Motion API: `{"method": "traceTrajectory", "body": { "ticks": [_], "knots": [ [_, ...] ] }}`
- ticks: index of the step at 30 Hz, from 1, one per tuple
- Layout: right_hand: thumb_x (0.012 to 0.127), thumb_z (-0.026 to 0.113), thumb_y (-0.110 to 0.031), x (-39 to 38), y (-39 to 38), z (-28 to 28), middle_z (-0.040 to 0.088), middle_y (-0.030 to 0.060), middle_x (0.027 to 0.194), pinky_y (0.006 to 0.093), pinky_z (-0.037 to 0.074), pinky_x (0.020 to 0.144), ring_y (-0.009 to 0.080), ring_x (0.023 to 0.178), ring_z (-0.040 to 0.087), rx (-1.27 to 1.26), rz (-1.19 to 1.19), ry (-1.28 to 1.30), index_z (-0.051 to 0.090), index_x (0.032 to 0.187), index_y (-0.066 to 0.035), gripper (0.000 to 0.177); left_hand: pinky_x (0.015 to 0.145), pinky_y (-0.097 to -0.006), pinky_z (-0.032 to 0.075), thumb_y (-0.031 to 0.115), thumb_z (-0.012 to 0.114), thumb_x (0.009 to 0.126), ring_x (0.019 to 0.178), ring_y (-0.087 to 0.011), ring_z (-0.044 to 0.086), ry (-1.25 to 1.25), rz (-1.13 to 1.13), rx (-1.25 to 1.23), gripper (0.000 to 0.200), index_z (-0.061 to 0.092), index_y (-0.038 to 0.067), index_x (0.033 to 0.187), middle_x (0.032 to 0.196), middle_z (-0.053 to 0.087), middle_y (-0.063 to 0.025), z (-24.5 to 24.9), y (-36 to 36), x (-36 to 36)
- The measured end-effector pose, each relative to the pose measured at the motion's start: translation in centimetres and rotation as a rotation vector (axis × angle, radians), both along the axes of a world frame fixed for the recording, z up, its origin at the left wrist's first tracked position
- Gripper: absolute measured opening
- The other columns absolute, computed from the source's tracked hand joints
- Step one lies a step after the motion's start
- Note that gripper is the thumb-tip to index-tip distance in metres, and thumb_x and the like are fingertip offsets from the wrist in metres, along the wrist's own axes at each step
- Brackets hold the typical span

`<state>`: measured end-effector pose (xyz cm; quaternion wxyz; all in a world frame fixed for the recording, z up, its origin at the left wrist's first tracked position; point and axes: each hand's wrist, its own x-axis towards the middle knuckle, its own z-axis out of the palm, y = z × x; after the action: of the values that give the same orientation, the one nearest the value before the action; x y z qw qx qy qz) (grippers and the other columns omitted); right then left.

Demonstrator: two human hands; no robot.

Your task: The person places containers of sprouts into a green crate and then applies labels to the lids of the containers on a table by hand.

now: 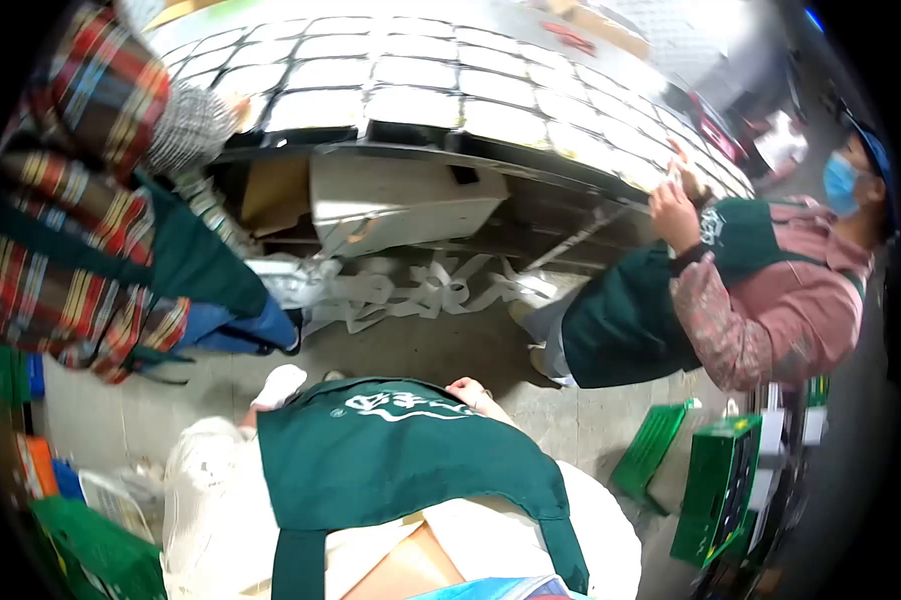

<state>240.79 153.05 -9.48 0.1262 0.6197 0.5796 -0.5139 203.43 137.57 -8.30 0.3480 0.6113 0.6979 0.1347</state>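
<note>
My left hand (280, 385), in a white glove, hangs low beside the left edge of my green apron (410, 455). The glove looks small and bright, so its fingers do not show apart. At the apron's upper right edge is my right hand (467, 391), which looks bare. Its fingers are partly hidden by the apron, and I cannot make out anything held in it. Both hands are well short of the long table, where rows of black-rimmed trays (415, 105) with pale, glaring contents stand.
A co-worker in a plaid shirt (80, 250) stands at the left. Another in a pink jacket (790, 300) has raised hands at the table's right. A white box (400, 200) and tangled white strips (420, 290) lie under the table. Green crates (715, 490) stand at the right.
</note>
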Motion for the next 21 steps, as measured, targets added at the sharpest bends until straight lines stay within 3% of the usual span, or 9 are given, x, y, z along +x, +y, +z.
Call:
{"method": "traceTrajectory", "body": {
  "ticks": [2,3,6,8,14,17,19,20,21],
  "knots": [
    [0.071,0.059,-0.034,-0.7,0.7,1.0,0.061,0.0086,0.086,0.0294,0.043,0.074,0.0185,0.082,0.056,0.071,0.096,-0.039,0.060,0.091,-0.007,0.034,0.065,-0.0407,0.040,0.026,0.045,0.076,0.074,-0.0329,0.051,0.163,-0.209,0.221,0.026,0.058,0.004,0.073,0.075,0.055,-0.0162,-3.2,-1.0,-0.6],
    [0.072,0.057,-0.034,-0.6,1.4,0.4,0.061,0.0078,0.086,0.0296,0.043,0.074,0.0185,0.081,0.057,0.069,0.134,-0.036,0.059,0.092,-0.006,0.034,0.064,-0.0413,0.040,0.029,0.044,0.076,0.071,-0.0339,0.051,0.073,-0.078,-0.055,0.030,0.058,0.004,0.067,0.069,0.054,-0.0168,-3.4,-0.5,-0.7],
    [0.071,0.061,-0.030,0.7,3.3,-4.1,0.062,0.0075,0.078,0.0283,0.045,0.068,0.0159,0.072,0.057,-0.002,0.092,0.168,0.061,0.086,-0.003,0.030,0.063,-0.0414,0.041,0.030,0.044,0.075,0.070,-0.0336,0.052,0.107,0.091,0.289,0.029,0.059,0.006,0.067,0.073,0.057,-0.0151,-3.1,-0.2,-1.3],
    [0.072,0.059,-0.027,1.2,5.9,-2.8,0.060,0.0068,0.076,0.0272,0.044,0.066,0.0144,0.070,0.056,0.031,0.190,0.199,0.059,0.084,-0.002,0.028,0.067,-0.0387,0.043,0.029,0.046,0.071,0.076,-0.0317,0.054,0.105,0.397,-0.073,0.026,0.060,0.007,0.073,0.080,0.058,-0.0147,-2.3,1.1,-1.2],
    [0.080,0.041,-0.013,0.9,26.0,21.4,0.048,0.0031,0.082,0.0208,0.039,0.064,0.0107,0.076,0.048,0.633,0.681,0.193,0.046,0.092,-0.004,0.017,0.066,-0.0375,0.043,0.028,0.048,0.068,0.076,-0.0317,0.055,-0.098,0.680,-0.237,0.026,0.061,0.007,0.074,0.080,0.058,-0.0156,0.3,1.0,-1.8],
    [0.084,0.032,-0.007,-1.4,30.1,31.1,0.042,0.0013,0.085,0.0175,0.036,0.063,0.0088,0.078,0.044,0.838,0.810,0.468,0.040,0.096,-0.005,0.015,0.059,-0.0345,0.044,0.022,0.049,0.071,0.064,-0.0268,0.056,-0.155,0.895,0.083,0.021,0.060,0.005,0.075,0.071,0.060,-0.0122,-4.5,0.1,-4.8],
    [0.084,0.032,-0.008,-3.8,29.2,32.3,0.043,0.0015,0.085,0.0193,0.038,0.064,0.0089,0.078,0.045,0.474,0.614,0.906,0.041,0.093,-0.004,0.013,0.042,-0.0168,0.033,0.012,0.053,0.076,0.052,-0.0056,0.046,-0.598,1.180,0.080,0.016,0.053,0.006,0.091,0.069,0.052,0.0015,-0.6,0.9,-6.5],
    [0.083,0.035,-0.010,-4.9,28.9,32.4,0.045,0.0026,0.084,0.0204,0.038,0.064,0.0100,0.078,0.047,0.405,0.560,1.044,0.043,0.092,-0.003,0.014,0.039,-0.0164,0.031,0.010,0.050,0.077,0.049,-0.0048,0.044,-0.715,1.230,0.127,0.014,0.052,0.007,0.090,0.068,0.051,0.0026,0.1,1.4,-8.5],
    [0.082,0.038,-0.012,-5.4,28.2,32.2,0.047,0.0036,0.084,0.0216,0.039,0.065,0.0111,0.077,0.048,0.378,0.519,1.124,0.045,0.092,-0.003,0.014,0.035,-0.0200,0.027,0.012,0.049,0.077,0.042,-0.0061,0.038,-0.859,1.338,0.250,0.013,0.048,0.011,0.064,0.055,0.043,0.0038,1.6,1.8,-10.2]
  ]
}}
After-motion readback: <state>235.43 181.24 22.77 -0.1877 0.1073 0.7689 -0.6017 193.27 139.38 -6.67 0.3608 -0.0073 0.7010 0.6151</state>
